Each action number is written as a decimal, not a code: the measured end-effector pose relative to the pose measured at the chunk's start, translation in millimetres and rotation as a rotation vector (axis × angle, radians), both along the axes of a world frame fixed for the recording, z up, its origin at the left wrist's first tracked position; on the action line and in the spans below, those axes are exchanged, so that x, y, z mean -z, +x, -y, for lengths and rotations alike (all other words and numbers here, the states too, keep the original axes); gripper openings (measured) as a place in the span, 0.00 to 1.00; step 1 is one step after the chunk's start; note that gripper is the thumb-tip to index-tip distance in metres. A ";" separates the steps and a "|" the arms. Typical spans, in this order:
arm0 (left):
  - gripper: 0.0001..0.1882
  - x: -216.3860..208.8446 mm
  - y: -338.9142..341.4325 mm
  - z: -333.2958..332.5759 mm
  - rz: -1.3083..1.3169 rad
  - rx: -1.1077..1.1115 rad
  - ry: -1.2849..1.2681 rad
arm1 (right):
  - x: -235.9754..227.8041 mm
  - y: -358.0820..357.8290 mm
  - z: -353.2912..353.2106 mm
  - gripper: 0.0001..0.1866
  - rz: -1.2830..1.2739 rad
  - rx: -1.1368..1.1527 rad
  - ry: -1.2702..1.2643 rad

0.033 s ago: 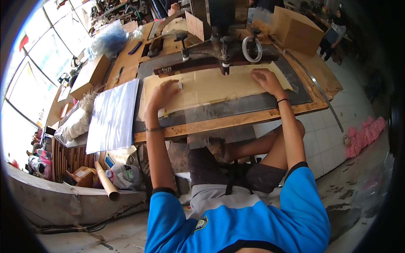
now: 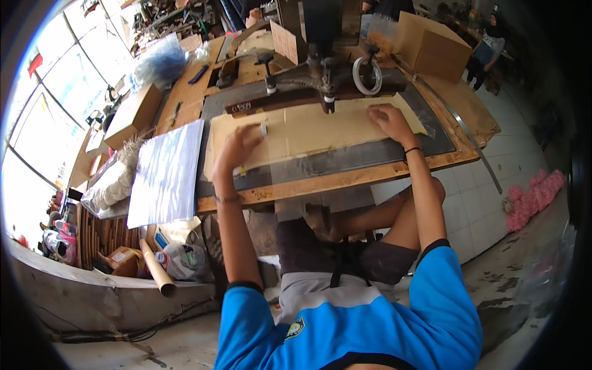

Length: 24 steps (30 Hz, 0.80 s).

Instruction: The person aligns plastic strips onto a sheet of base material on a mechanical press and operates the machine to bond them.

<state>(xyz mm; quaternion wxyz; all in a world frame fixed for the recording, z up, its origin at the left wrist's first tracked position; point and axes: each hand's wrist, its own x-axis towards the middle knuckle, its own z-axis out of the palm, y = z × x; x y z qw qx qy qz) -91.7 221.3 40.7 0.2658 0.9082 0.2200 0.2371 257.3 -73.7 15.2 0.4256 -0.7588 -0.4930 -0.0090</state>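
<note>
While the person sits at the wooden worktop (image 2: 370, 176), both hands press down on a wide tan sheet (image 2: 308, 132) that lies flat across the dark metal bed of a machine. That sheet is the largest thing under the hands, running from beneath the left hand (image 2: 237, 148) across to beneath the right hand (image 2: 388, 120). A clear plastic film (image 2: 290, 163) covers its near part, just toward the person from both palms. The left hand rests with fingers spread and open, its fingertips touching the sheet's left end, closed round nothing; a small pale piece sits just beyond its fingertips. The right hand lies flat, palm down and fingers loosely extended, on the sheet's right part, likewise grasping nothing. Between the two hands and slightly beyond them, the machine head (image 2: 324, 92) hangs over the sheet, its dark arm reaching leftward. A white ring (image 2: 367, 74) hangs on the machine just beyond the right hand. Left of the left hand, a stack of white sheets (image 2: 166, 172) lies on the worktop's edge. Farther left of that is a brown cardboard box (image 2: 132, 114), and well beyond the right hand stands another cardboard box (image 2: 431, 46). A black band (image 2: 412, 150) circles the right wrist.
</note>
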 end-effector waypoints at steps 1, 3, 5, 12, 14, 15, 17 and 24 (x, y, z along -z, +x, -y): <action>0.23 4.5 -8.3 10.5 0.033 0.025 0.045 | -4.8 -0.2 0.5 0.16 -0.008 0.000 -0.001; 0.23 7.9 -22.0 50.9 0.084 -0.022 0.035 | -7.8 -6.5 4.5 0.16 -0.034 -0.007 -0.016; 0.24 11.1 -35.6 86.3 0.035 -0.114 0.264 | -7.5 -8.5 13.6 0.18 -0.020 0.026 0.017; 0.21 6.1 -44.3 101.1 0.057 -0.099 0.182 | -8.0 -55.6 74.9 0.19 -0.041 0.153 0.068; 0.19 5.2 -45.2 102.0 0.032 -0.099 0.235 | -9.7 -60.2 77.4 0.19 -0.023 0.160 0.064; 0.19 2.7 -47.0 101.0 0.036 -0.115 0.226 | -12.6 -63.5 73.6 0.19 -0.045 0.165 0.065; 0.19 1.3 -47.3 101.5 0.041 -0.126 0.194 | -15.0 -65.9 71.0 0.18 -0.031 0.166 0.064; 0.16 -0.4 -42.7 103.0 0.055 -0.143 0.216 | -21.1 -68.2 70.0 0.16 0.008 0.158 0.056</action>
